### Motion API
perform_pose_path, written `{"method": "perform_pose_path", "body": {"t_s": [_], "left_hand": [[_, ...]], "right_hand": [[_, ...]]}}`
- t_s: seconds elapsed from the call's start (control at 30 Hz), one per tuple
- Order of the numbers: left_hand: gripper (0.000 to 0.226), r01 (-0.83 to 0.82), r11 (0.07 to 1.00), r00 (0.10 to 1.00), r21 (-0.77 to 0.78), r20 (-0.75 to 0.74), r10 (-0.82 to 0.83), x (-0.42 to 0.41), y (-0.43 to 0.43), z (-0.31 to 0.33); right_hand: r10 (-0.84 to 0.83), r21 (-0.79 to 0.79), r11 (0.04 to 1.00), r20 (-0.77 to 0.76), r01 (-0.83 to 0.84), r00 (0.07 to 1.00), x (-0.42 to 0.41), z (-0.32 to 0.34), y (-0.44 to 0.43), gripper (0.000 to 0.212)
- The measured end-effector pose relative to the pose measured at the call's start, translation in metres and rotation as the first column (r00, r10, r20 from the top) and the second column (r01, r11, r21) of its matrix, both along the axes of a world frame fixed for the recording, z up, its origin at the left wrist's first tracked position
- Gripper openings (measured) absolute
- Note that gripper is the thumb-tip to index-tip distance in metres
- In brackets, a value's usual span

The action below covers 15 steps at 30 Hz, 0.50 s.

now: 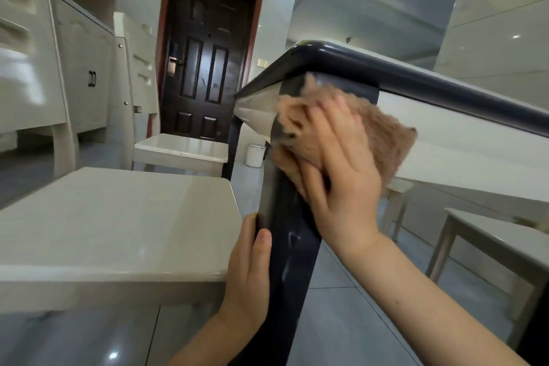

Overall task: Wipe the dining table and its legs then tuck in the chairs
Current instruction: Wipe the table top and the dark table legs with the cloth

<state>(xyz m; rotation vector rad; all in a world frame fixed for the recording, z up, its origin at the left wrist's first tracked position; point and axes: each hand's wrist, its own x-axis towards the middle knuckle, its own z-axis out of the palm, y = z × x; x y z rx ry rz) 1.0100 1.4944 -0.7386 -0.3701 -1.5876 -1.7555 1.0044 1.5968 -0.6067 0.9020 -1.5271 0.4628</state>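
I look from low down at the dining table's corner. Its dark rounded edge (pixel 416 77) runs up and right above a dark glossy leg (pixel 292 246). My right hand (pixel 338 175) presses a fuzzy tan cloth (pixel 383 140) flat against the top of that leg, fingers spread and pointing up. My left hand (pixel 248 270) grips the leg lower down from the left side, thumb on its front face. A pale cream chair seat (pixel 118 226) sits just left of the leg, touching my left hand's side.
A second cream chair (pixel 178 148) stands further back by the table's far leg (pixel 233 142). A white bin (pixel 255 154) is on the floor near a dark door (pixel 205 68). Cream cabinets (pixel 80 74) line the left. Another chair (pixel 490 235) is at the right under the table.
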Motion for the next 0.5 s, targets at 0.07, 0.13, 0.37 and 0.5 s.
{"method": "perform_pose_path", "body": {"t_s": [0.07,0.13,0.37,0.5], "left_hand": [[0.039,-0.017,1.0,1.0,0.005,-0.021,0.018,0.0,0.0,0.003],[0.03,0.02,0.999,0.999,0.049,-0.05,-0.018,0.0,0.002,0.003],[0.035,0.099,0.994,0.995,0.051,-0.036,-0.097,0.003,0.001,0.002],[0.039,0.095,0.996,0.993,-0.001,-0.07,-0.094,0.005,-0.001,0.003]], "right_hand": [[-0.043,0.124,0.991,-0.039,0.048,0.998,0.002,-0.009,-0.005,0.047],[-0.095,0.331,0.938,-0.037,0.102,0.995,0.001,-0.047,0.018,0.049],[-0.099,0.401,0.907,-0.09,0.127,0.991,0.004,-0.032,0.029,0.044],[-0.051,0.347,0.936,-0.046,0.064,0.998,0.0,-0.007,0.022,0.045]]}}
